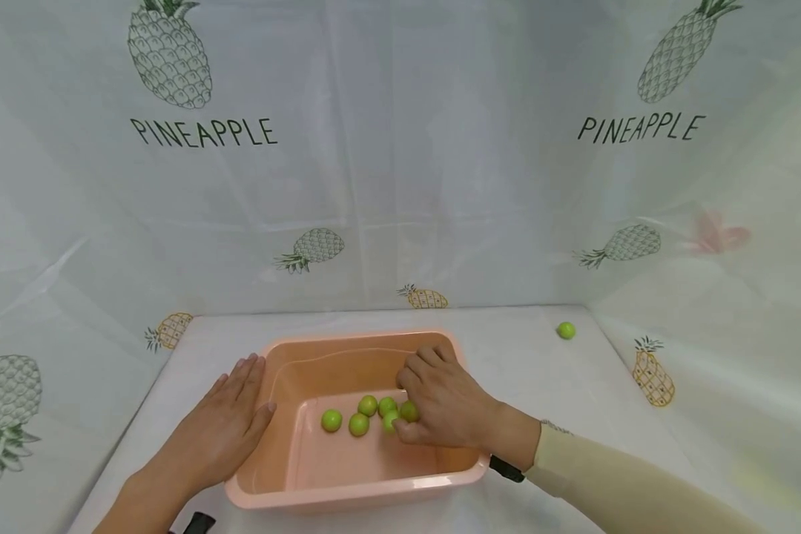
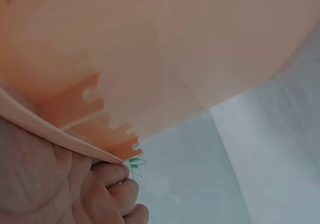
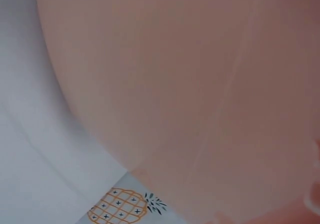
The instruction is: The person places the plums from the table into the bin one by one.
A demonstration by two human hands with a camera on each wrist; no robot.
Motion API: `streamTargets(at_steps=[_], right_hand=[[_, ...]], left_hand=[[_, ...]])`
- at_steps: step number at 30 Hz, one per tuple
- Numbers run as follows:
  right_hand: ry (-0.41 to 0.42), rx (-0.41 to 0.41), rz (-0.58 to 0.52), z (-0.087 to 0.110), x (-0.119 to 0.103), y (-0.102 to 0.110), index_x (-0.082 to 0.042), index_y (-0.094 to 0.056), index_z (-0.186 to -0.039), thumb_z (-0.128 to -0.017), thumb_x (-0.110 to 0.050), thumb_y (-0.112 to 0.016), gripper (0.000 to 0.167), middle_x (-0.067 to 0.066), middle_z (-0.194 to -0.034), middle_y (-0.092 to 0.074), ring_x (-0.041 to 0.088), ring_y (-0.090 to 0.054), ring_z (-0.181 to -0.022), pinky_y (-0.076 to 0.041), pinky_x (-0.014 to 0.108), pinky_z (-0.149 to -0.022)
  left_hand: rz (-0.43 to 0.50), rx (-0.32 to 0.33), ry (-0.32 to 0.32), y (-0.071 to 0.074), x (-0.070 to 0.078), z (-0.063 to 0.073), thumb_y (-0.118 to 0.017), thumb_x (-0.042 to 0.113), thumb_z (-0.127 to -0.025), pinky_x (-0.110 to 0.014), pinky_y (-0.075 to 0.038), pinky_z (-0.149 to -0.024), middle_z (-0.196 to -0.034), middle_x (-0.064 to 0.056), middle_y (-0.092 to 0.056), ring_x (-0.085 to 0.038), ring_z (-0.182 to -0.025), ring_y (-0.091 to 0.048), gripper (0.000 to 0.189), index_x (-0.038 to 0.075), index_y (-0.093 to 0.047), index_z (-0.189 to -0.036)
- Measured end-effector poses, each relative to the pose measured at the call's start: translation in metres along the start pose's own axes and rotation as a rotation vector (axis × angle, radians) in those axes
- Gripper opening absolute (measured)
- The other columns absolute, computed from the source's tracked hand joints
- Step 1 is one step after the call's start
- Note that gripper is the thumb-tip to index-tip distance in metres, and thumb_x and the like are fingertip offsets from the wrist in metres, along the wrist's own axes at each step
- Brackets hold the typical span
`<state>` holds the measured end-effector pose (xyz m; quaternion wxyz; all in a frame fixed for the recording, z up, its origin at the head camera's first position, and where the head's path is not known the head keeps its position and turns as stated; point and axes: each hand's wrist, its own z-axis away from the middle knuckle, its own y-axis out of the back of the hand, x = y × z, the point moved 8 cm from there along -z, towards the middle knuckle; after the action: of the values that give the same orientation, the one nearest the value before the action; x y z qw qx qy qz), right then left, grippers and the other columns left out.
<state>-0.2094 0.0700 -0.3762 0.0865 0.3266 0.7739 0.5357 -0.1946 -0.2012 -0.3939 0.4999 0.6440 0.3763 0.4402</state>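
A peach-coloured plastic basin stands on the white-covered table. Several small round green fruits, lime-like, lie on its floor. My left hand rests against the basin's left rim with straight fingers, the thumb over the edge; the left wrist view shows the palm against the rim. Inside the basin at the right is my right hand, fingers bent downward. One green fruit shows between its thumb and fingers, partly hidden; whether it is gripped is unclear. The right wrist view shows mostly the basin's outer wall.
One more green fruit lies outside the basin, at the table's far right corner. A white sheet printed with pineapples hangs behind and at both sides of the table.
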Motion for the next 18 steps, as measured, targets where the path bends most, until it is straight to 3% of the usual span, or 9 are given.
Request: streamTargets(at_steps=[5,12,18], right_hand=[[-0.02,-0.015,-0.01,0.0,0.002,0.0,-0.017,-0.061,-0.092,-0.087,-0.056,-0.071,0.041,-0.006,-0.086,-0.054,0.016,-0.048,-0.087,-0.04,0.037,-0.087],[-0.032,0.07,-0.016,0.003,0.009,0.007,-0.014,-0.063,-0.094,-0.086,-0.048,-0.073,0.036,-0.003,-0.089,-0.057,0.02,-0.052,-0.091,-0.043,0.038,-0.085],[-0.057,0.165,0.023,0.008,0.029,0.018,-0.011,-0.064,-0.1,-0.097,-0.039,-0.053,0.03,0.001,-0.094,-0.059,0.023,-0.052,-0.091,-0.043,0.038,-0.079]], left_hand=[[-0.004,0.007,-0.004,0.002,0.0,-0.001,-0.046,0.037,-0.113,-0.066,-0.032,-0.122,-0.168,-0.031,-0.03,-0.051,-0.155,-0.03,0.071,-0.012,-0.028,-0.161],[-0.001,-0.004,-0.002,0.0,0.0,0.0,-0.045,0.039,-0.113,-0.066,-0.031,-0.122,-0.168,-0.031,-0.029,-0.05,-0.155,-0.03,0.072,-0.012,-0.027,-0.161],[0.001,-0.001,-0.005,0.0,0.0,0.001,-0.047,0.038,-0.113,-0.066,-0.032,-0.122,-0.168,-0.031,-0.03,-0.05,-0.155,-0.03,0.072,-0.011,-0.027,-0.161]])
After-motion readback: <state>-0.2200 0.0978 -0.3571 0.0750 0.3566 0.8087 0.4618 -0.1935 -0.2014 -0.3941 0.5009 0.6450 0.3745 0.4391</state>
